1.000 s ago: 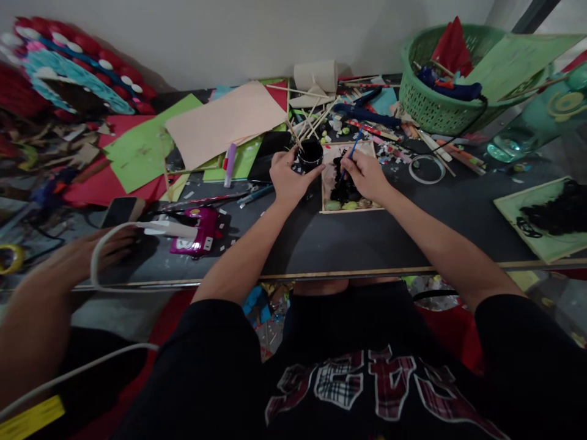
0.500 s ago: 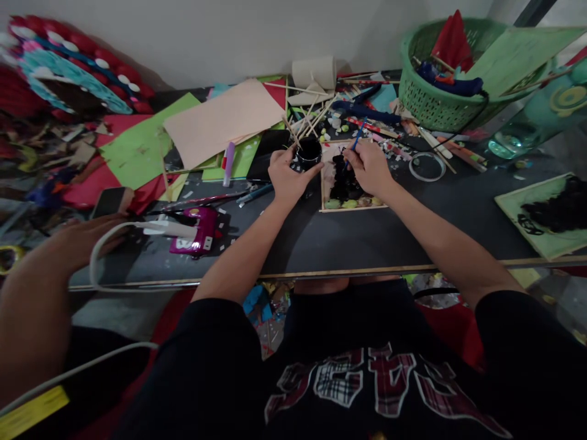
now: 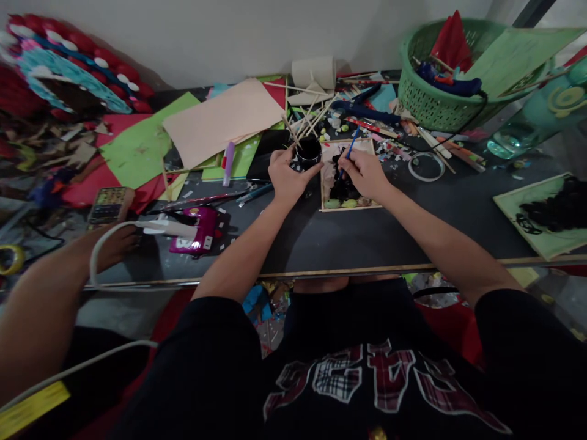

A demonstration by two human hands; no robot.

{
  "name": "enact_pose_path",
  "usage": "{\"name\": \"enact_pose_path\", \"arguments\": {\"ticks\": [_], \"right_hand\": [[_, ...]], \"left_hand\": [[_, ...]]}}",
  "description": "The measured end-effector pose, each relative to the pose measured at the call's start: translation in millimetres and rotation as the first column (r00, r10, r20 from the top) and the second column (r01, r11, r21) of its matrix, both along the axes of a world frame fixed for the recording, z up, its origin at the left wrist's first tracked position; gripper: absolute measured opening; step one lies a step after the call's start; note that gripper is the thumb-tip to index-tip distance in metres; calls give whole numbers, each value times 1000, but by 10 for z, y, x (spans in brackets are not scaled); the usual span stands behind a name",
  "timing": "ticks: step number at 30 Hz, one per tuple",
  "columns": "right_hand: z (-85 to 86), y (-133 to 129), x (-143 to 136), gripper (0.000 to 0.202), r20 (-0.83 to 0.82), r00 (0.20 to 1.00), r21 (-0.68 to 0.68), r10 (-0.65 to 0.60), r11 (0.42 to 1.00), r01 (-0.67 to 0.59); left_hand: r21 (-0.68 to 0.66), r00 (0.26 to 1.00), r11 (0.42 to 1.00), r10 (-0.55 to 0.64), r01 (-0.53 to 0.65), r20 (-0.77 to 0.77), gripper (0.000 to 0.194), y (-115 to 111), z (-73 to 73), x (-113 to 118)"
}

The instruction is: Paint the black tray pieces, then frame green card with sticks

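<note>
While sticks (image 3: pixel 321 116) crowd the jar (image 3: pixel 309 153) — peach paper (image 3: pixel 222 122) left, green basket (image 3: pixel 433 110) right

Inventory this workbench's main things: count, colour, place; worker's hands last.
Small round jar: 1, black, centre
Slim tool: 1, blue, centre
Pale rectangular board: 1, black smeared, centre
Green rectangular board: 1, black smeared, right
Perforated plastic basket: 1, green, rear right
Transparent bottle: 1, teal, far right
Plastic socket block: 1, purple, left
Paper sheets: several, mixed, rear left
Puffy decoration: 1, red/turquoise, far left
Another person's hand: 1, bare, left
Left hand: 1, bare, around jar
Right hand: 1, bare, gripping tool
</note>
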State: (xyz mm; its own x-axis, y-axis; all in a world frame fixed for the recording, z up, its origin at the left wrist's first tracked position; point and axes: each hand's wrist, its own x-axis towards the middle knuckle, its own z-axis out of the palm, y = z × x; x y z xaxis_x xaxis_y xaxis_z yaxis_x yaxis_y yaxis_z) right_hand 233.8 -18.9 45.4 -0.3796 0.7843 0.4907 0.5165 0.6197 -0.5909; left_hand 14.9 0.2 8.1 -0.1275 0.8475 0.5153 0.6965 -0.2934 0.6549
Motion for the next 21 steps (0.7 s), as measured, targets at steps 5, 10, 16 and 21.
{"name": "enact_pose_path", "arguments": {"ticks": [5, 10, 16, 21], "right_hand": [[22, -10, -5, 52, -42, 998, 29, -56, 998, 57], [13, -15, 16, 48, -8, 996, 34, -85, 996, 85], [6, -10, 30, 46, -48, 999, -85, -23, 996, 19], [-5, -15, 5, 39, -64, 992, 23, -107, 994, 109]], "left_hand": [[9, 1000, 1000, -2, 2, -2, 69, 2, -4, -1], [26, 1000, 1000, 4, -4, 2, 67, -2, -1, 1], [16, 1000, 1000, -16, 16, -21, 67, 4, -10, -9], [25, 999, 1000, -17, 18, -37, 65, 6, -14, -19]]}}
